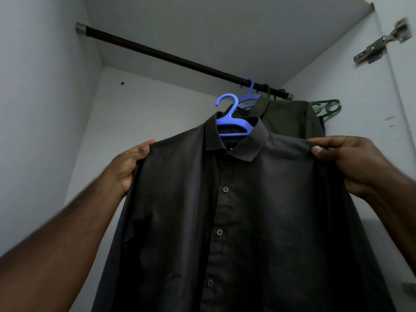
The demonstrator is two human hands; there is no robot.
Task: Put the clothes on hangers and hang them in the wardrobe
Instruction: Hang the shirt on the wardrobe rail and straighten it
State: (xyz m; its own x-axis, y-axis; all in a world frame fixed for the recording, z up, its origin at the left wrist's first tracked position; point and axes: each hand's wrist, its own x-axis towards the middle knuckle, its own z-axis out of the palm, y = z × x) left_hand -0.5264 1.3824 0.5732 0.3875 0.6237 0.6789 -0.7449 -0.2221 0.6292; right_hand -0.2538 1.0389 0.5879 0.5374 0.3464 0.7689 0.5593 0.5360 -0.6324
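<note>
shirt (243,210) on a blue hanger (234,122), held up below the rod (168,57), not yet hooked. left hand (128,170) and right hand (351,163) each pinch a shoulder. best to lift level, tilt the hook over the rod left of the green shirt (286,118), then let go.

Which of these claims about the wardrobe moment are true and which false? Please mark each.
1. Both hands, left hand and right hand, hold the dark shirt by its shoulders. True.
2. The blue hanger in that shirt already hooks over the rail. False: its hook hangs free below the rail.
3. An olive shirt already hangs on the rail. True.
4. The dark shirt is unbuttoned. False: its front is buttoned.
</note>
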